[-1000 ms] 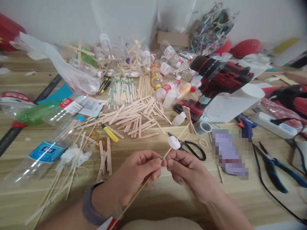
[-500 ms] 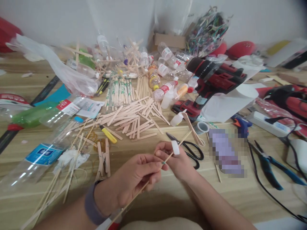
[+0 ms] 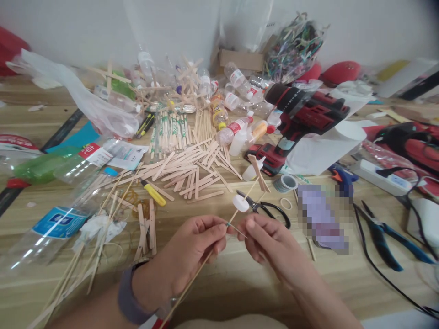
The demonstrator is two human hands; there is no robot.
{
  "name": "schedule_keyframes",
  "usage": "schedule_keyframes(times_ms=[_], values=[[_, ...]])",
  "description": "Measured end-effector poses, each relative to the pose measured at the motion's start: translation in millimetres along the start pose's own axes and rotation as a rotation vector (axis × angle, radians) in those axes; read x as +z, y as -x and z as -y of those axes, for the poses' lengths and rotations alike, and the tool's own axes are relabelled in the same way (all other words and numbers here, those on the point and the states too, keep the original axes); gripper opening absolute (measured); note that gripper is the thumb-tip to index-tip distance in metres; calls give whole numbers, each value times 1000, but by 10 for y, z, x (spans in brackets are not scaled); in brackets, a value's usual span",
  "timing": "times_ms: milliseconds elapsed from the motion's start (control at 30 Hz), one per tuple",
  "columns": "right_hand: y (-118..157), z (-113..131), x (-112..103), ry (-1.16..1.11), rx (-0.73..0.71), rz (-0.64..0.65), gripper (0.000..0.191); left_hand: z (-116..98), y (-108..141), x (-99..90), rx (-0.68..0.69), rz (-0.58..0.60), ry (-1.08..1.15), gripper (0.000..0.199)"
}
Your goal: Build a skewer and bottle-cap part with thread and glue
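Note:
My left hand (image 3: 197, 244) pinches a thin wooden skewer (image 3: 194, 279), which slants up and away from me. A white plastic cap (image 3: 241, 203) is threaded on the skewer beyond the fingertips. At the skewer's far end a flat craft stick (image 3: 259, 174) shows, though I cannot tell how they join. A small green binding (image 3: 228, 224) sits on the skewer at my left fingertips. From it a thin pale strand (image 3: 239, 232) stretches to my right hand (image 3: 270, 240), whose fingers are closed at its end. Black-handled scissors (image 3: 274, 212) lie just beyond my right hand.
A pile of craft sticks (image 3: 188, 169) spreads across the middle. A red cordless drill (image 3: 302, 114) stands behind a tape roll (image 3: 286, 183). Pliers (image 3: 384, 233) and a cable lie at right. Plastic bottles (image 3: 61, 221), loose skewers and a yellow-handled tool (image 3: 154, 193) are at left.
My right hand has moved away from the skewer to the right, drawing the strand taut. The white cap, near my right fingers before, now shows clear of them on the skewer.

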State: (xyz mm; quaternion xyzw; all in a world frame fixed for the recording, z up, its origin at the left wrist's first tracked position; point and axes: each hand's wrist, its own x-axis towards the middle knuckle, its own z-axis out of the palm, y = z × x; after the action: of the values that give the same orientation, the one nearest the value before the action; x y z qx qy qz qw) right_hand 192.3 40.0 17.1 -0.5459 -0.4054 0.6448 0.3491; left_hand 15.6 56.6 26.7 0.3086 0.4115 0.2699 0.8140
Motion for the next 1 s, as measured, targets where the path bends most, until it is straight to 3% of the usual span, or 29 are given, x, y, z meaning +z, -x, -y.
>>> schedule_keyframes(times_ms=[267, 667, 1000], values=[[64, 51, 77, -156, 7, -10, 38, 10, 20, 26, 0, -27, -23, 35], [-208, -115, 130, -621, 184, 174, 27, -15, 50, 37, -86, 106, 114, 38], [-294, -14, 88, -557, 196, 289, 28, -11, 76, 32, -132, 88, 81, 40]])
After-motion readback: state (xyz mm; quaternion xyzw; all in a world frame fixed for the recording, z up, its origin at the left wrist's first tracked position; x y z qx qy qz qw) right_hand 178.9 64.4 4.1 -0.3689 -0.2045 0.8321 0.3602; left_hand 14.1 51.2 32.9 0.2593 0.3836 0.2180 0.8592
